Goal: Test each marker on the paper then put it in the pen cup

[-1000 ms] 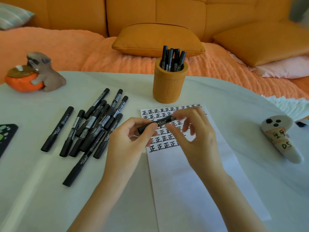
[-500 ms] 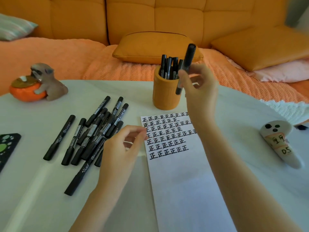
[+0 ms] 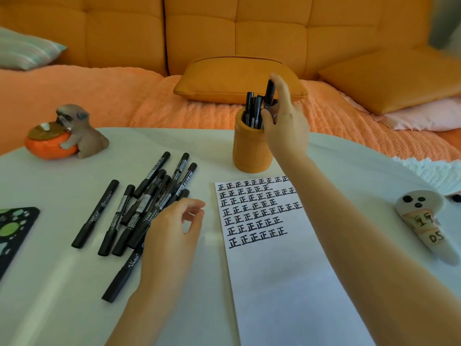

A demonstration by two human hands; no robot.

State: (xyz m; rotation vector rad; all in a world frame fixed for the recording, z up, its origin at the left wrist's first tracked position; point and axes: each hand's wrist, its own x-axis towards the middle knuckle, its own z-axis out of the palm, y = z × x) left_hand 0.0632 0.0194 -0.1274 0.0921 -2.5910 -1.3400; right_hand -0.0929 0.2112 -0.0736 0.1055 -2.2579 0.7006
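My right hand holds a black marker upright over the orange pen cup, its lower end inside the cup among several other black markers. The white paper lies in front of the cup, its top part filled with rows of black characters. Several black markers lie in a loose pile on the table to the left of the paper. My left hand hovers at the right edge of that pile, fingers loosely curled, holding nothing.
A dog figurine with an orange bowl stands at the far left. A black mat with green spots lies at the left edge. A white ghost-shaped object lies right of the paper. An orange sofa with cushions is behind the table.
My right hand carried the capped marker from above the paper to the cup and lowered it in. My left hand let go of it and drifted toward the pile.
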